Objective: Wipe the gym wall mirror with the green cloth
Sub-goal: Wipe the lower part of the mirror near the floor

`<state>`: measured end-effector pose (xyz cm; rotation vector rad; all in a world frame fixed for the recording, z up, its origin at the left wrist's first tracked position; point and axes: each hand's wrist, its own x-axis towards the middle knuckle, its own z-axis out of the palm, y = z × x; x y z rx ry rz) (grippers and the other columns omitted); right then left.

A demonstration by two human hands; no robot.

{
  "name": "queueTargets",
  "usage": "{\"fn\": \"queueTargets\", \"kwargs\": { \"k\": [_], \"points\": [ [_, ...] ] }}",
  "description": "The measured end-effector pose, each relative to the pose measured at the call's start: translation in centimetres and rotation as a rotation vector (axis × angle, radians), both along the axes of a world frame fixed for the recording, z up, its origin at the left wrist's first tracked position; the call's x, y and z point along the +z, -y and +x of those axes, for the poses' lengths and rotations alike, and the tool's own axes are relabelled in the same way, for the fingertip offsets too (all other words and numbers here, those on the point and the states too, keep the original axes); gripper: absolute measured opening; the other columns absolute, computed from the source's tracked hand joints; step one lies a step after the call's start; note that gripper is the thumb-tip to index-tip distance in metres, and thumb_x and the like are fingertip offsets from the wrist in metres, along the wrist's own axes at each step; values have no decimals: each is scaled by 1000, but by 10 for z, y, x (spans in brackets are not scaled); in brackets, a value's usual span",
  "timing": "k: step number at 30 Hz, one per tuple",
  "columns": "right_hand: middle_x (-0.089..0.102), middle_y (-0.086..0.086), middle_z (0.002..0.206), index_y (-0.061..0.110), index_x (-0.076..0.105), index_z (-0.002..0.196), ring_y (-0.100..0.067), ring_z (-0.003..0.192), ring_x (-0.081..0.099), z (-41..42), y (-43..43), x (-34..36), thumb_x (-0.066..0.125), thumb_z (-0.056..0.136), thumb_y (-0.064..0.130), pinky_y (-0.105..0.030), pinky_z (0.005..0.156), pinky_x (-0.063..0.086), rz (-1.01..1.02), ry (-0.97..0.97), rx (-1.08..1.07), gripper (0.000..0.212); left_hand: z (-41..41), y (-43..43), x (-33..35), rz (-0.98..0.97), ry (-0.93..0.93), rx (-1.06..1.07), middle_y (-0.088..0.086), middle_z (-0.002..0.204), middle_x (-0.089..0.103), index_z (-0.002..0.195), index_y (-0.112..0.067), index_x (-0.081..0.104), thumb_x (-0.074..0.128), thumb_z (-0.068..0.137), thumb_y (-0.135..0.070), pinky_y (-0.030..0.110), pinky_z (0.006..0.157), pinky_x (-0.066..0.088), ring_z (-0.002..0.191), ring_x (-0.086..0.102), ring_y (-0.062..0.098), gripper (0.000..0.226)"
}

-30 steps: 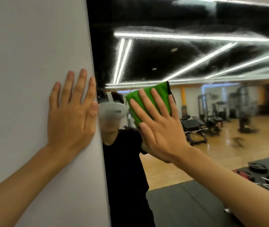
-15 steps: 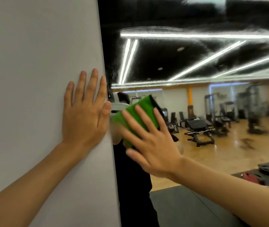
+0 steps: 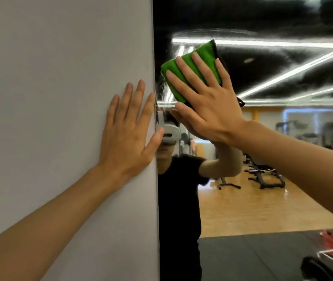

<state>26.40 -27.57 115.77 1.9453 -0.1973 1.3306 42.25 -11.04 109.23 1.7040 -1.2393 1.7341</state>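
My right hand (image 3: 208, 102) presses the folded green cloth (image 3: 205, 51) flat against the gym wall mirror (image 3: 273, 67), high up near its left edge, fingers (image 3: 188, 72) straight and spread across it. My left hand (image 3: 127, 134) lies flat on the grey wall (image 3: 60, 98) just beside the mirror, fingers extended.

Green cloth (image 3: 207, 50) partly under right hand (image 3: 208, 104)

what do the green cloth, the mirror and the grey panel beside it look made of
Green cloth: probably microfibre or terry; fuzzy ribbed pile, dark edge trim.
Mirror: glass, glossy; it reflects ceiling lights and shows faint smears.
Grey panel: smooth, matt, no reflection; painted wall or board, cannot tell which.
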Motion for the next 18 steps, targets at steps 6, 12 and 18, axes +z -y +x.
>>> {"fn": "queueTargets", "kwargs": {
  "k": [6,12,18],
  "points": [
    [11,2,176,36,14,167,-26,162,4,-1,-2,0,4,106,64,-59,128,4,24,-16,56,68,-3,-23,-56,63,71,114,18,175,17,166,-2,26,41,102,-52,54,132,4,163,13,35,82],
    [11,1,175,30,16,168,-29,162,2,0,-3,-87,10,107,62,-61,128,5,-142,-199,48,69,20,-25,-83,124,42,136,17,176,11,167,-5,21,21,105,-58,57,131,10,164,7,34,82],
    [10,1,175,30,13,168,-24,163,1,-16,12,-73,19,108,64,-57,129,3,-400,-529,43,69,24,-25,-85,121,75,99,17,176,9,167,-4,20,6,101,-71,57,131,10,164,7,34,95]
  ]
}}
